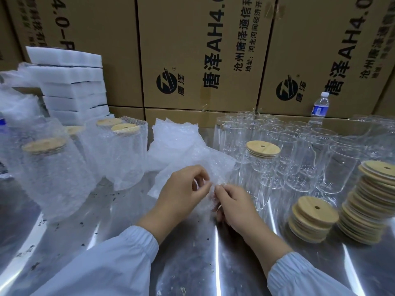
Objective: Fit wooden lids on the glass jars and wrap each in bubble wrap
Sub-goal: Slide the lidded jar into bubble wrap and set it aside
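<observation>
My left hand (183, 194) and my right hand (234, 205) both pinch the near edge of a bubble wrap sheet (188, 150) at the middle of the metal table (192, 263). Just right of my hands stands a glass jar with a wooden lid (263, 148) fitted on it. Behind and right of it stand several open glass jars (310, 154). Two stacks of wooden lids (313, 217) (369, 199) sit at the right. On the left stand several lidded jars wrapped in bubble wrap (51, 169) (124, 150).
Cardboard boxes (203, 52) form a wall along the back. White foam blocks (72, 86) are stacked at the back left. A water bottle (320, 107) stands behind the open jars. Loose plastic lies at the far left.
</observation>
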